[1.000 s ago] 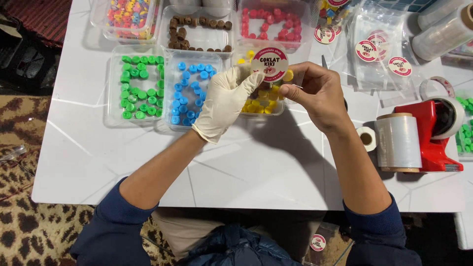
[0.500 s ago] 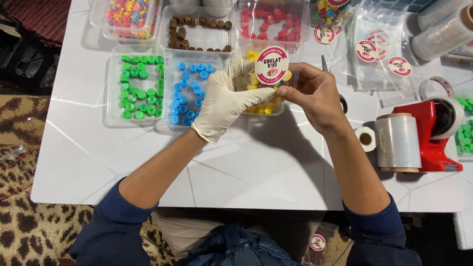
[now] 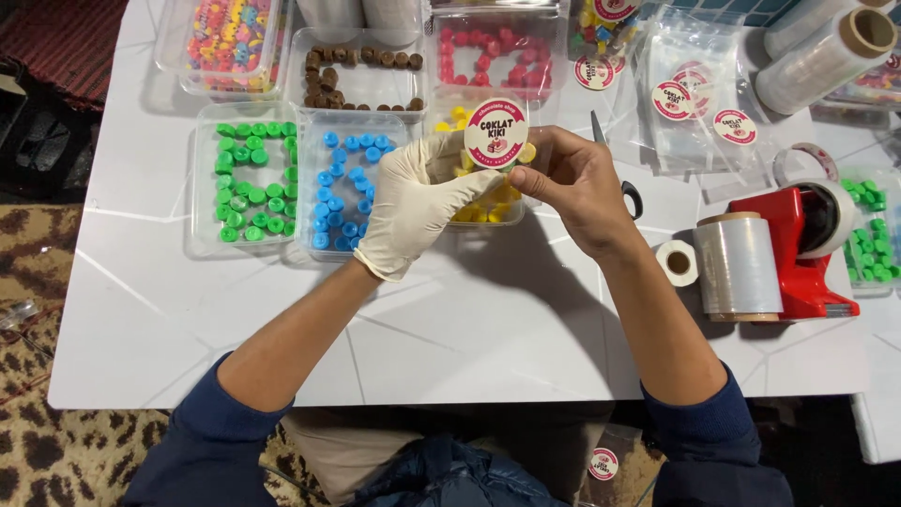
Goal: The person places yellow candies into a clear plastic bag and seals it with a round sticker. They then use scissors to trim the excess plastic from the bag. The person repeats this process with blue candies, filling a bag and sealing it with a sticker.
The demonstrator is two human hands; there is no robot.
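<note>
Gripping small clear pouch point(image 3: 488, 150) with round pink sticker point(image 3: 496, 132): gloved left hand point(image 3: 413, 202) and bare right hand point(image 3: 574, 183) pinching opposite edges, above yellow-candy tray point(image 3: 488, 208).

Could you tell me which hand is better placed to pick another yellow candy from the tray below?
Probably the left hand: gloved, it hovers right over the yellow candies, while the bare right hand pinches the labelled bag.
</note>
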